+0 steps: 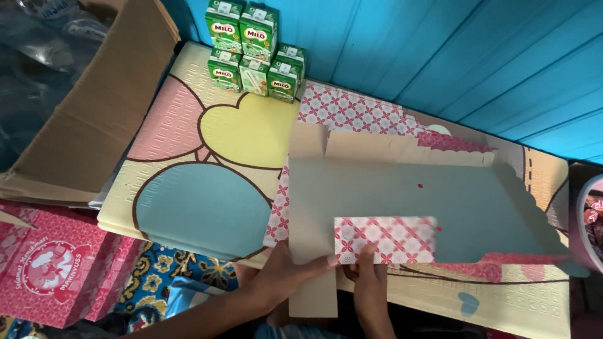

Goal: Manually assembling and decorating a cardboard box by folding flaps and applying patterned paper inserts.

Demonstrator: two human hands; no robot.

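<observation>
Nearest to the camera, the left hand [286,276] presses on the lower left part of a flat box blank [402,201], its thumb reaching to the edge of a folded flap [384,240]. The grip of this hand is mostly open, with the fingers laid flat on the card and closed on nothing. Just beside it, the right hand [369,279] pinches the near edge of the flap, the fingers closed on it. The flap shows its pink and white patterned side, folded up over the grey inner side of the blank.

The blank lies on a mat [207,163] with big pastel shapes in pink, yellow and blue, spread on the floor. Under the blank, more patterned card [352,110] shows at the far edge.

To the left, near the person, stands a pink printed box [53,270], and behind it lies an open brown carton [94,107]. At the right edge a round pink tub [587,226] is partly in view.

Farthest away, five green drink cartons [254,53] are stacked in two rows against a blue plank wall [452,50]
</observation>
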